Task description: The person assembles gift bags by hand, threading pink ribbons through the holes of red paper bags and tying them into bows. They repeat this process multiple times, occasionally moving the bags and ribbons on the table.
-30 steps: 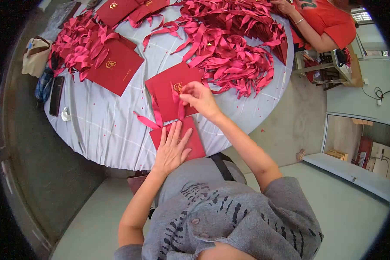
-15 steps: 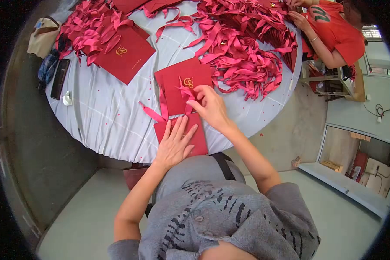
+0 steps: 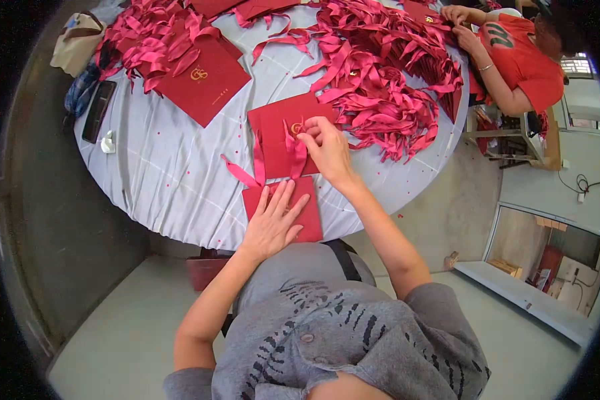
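Big round table draped in pale grey cloth [image 3: 173,173] is filling the view, with a tangled heap of crimson satin ribbons [image 3: 380,73] lying on the table's far side. A flat red card folder with gold emblem [image 3: 277,133] is lying at the table's near edge. The left hand [image 3: 273,223] is pressing open and flat, fingers spread, on the folder's lower flap at the table's rim. The right hand [image 3: 327,150] is pinching a thin red ribbon strip [image 3: 295,152] between closed fingertips over the folder.

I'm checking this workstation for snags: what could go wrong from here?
1. The folder reaches the table edge, pinned only by the flat left hand; it might slide off.
2. The right hand pinches a ribbon beside the loose ribbon pile; strands might tangle.
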